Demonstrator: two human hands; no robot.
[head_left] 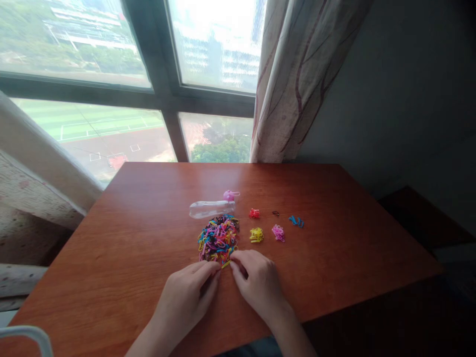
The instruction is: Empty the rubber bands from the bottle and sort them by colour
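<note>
A mixed heap of small colourful elastic bands (219,235) lies mid-table, just beyond my hands. At its near edge, a yellow elastic band (226,265) shows between my fingertips. My right hand (256,277) pinches it with thumb and forefinger. My left hand (189,292) is also closed in a pinch beside it, and what sits in its fingertips is hidden. Right of the heap are sorted bunches of red bands (254,213), yellow bands (256,235), pink bands (278,232) and blue bands (296,221), plus a small dark band (275,213).
A clear plastic bottle (210,208) lies on its side behind the heap, with a pink cap (229,195) and loop by its neck. The wooden table (334,248) stands against a window with curtains (286,99). A white curved bar (29,333) shows at lower left.
</note>
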